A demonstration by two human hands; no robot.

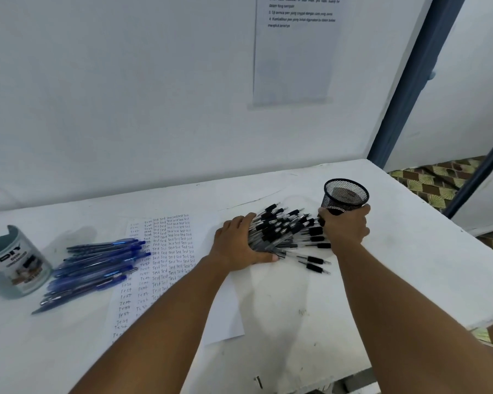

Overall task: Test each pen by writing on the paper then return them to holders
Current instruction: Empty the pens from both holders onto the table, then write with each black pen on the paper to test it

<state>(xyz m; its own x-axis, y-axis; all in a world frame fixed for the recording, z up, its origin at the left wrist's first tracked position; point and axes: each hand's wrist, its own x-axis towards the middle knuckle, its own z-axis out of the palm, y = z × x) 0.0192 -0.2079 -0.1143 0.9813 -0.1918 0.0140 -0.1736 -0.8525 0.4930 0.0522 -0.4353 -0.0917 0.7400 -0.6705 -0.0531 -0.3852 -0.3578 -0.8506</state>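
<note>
Black pens (289,231) lie heaped on the table (396,265) between your hands: your left hand (238,247) curls around the pile's near end, your right hand (346,227) grips the mesh holder (345,194).

White work table (396,251), surface scuffed and marked with grey smudges. Plain white wall panel (125,95) stands behind it. 1 printed instruction sheet (293,52) is fixed to that panel, upper right; text too blurred to read. Dark blue metal frame post (410,89) rises at the table's right rear corner. Brown-and-green patterned fabric (436,183) lies beyond.
</note>
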